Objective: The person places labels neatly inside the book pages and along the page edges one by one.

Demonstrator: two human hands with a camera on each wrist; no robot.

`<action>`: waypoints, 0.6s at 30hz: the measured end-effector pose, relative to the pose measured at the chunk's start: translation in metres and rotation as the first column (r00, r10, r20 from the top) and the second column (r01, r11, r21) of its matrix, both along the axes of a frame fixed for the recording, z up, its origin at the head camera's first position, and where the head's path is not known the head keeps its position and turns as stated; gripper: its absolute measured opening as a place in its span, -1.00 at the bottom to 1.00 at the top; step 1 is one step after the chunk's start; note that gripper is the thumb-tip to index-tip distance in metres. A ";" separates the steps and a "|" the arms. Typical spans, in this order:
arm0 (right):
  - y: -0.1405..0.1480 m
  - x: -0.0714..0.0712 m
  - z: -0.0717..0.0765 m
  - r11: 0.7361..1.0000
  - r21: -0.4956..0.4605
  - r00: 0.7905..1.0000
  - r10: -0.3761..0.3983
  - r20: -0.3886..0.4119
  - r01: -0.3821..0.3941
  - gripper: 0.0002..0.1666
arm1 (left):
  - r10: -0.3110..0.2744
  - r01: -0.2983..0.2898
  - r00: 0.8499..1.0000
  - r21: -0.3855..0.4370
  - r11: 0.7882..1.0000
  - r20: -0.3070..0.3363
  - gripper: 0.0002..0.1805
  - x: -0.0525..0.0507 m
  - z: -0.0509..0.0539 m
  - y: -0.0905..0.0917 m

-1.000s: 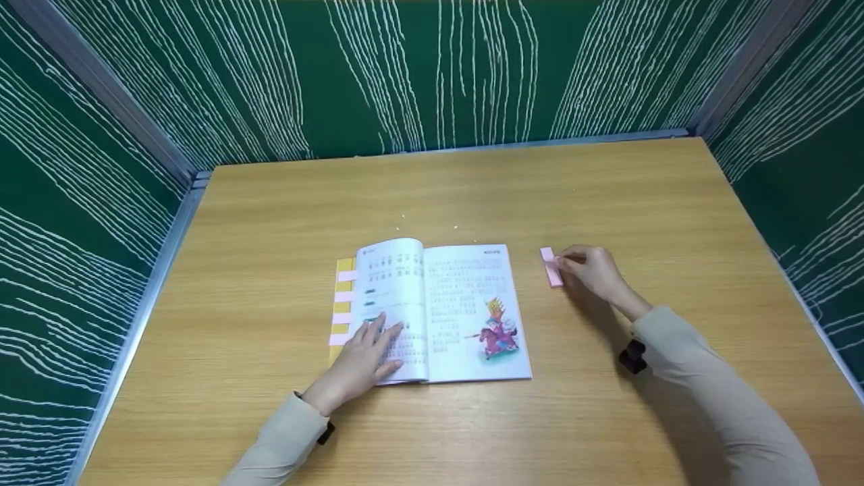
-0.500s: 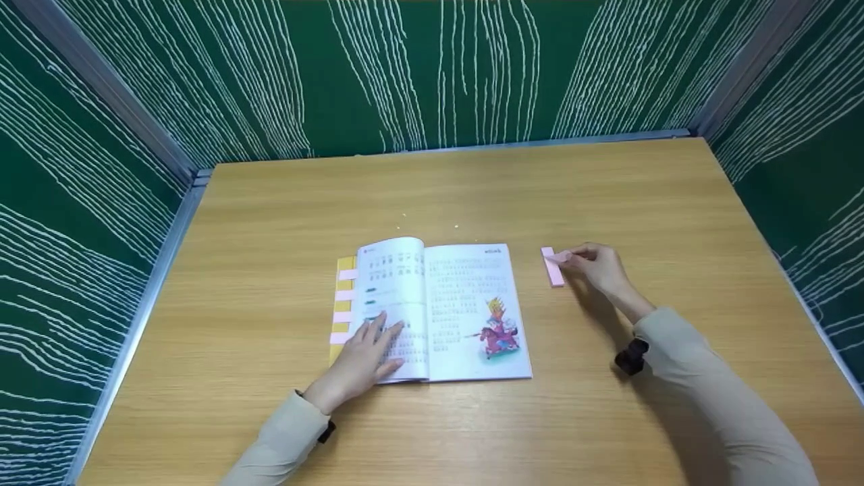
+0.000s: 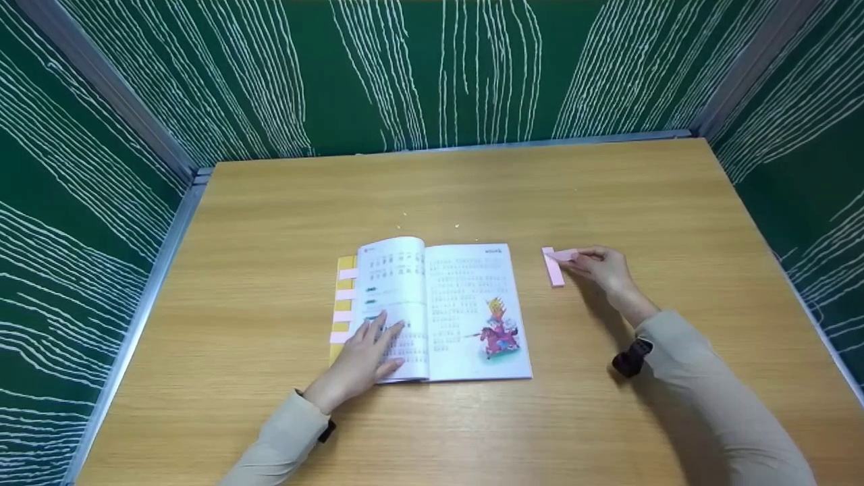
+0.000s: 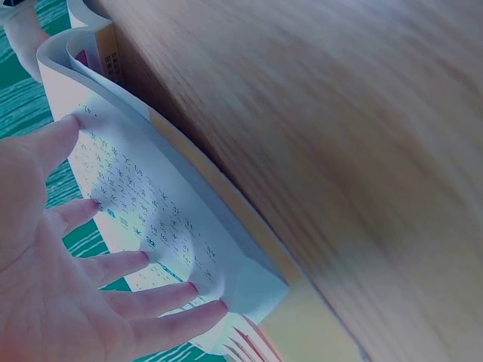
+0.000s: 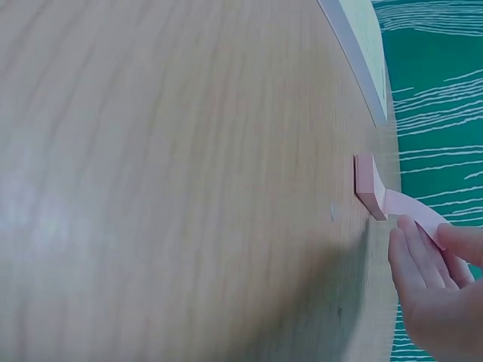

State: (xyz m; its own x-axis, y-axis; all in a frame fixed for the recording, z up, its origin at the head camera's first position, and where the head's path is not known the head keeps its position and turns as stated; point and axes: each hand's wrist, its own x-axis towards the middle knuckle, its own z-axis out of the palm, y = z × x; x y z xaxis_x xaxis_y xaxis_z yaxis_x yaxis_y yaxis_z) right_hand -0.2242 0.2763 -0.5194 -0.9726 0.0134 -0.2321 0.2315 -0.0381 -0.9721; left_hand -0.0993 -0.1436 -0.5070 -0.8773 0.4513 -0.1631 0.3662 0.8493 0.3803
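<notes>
Paper strip (image 3: 565, 256), bent up from the pink pad (image 3: 555, 275) right of the open book (image 3: 466, 277), was pinched in my right hand (image 3: 607, 273), seemingly for peeling; my left hand (image 3: 361, 356) lay with fingers apart on the left page (image 3: 395, 277), presumably so it would not flip.

Your left hand (image 3: 358, 358) lies palm down, fingers (image 4: 155, 301) spread; your right hand (image 3: 607, 275) pinches between thumb (image 5: 463, 241) and fingers.

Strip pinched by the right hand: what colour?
Light pink; the strip shows best in the right wrist view.
</notes>
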 end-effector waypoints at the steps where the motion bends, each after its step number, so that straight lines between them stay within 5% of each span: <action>1: -0.001 0.001 0.002 1.000 -0.014 1.000 -0.009 0.003 0.009 -0.95 | 0.001 -0.001 1.000 0.001 1.000 -0.001 -0.35 0.000 0.000 0.000; 18: -0.002 0.004 0.001 0.972 -0.204 0.992 -0.105 0.076 0.119 -0.95 | -0.023 0.023 0.999 -0.010 1.000 -0.043 -0.35 0.001 0.000 0.001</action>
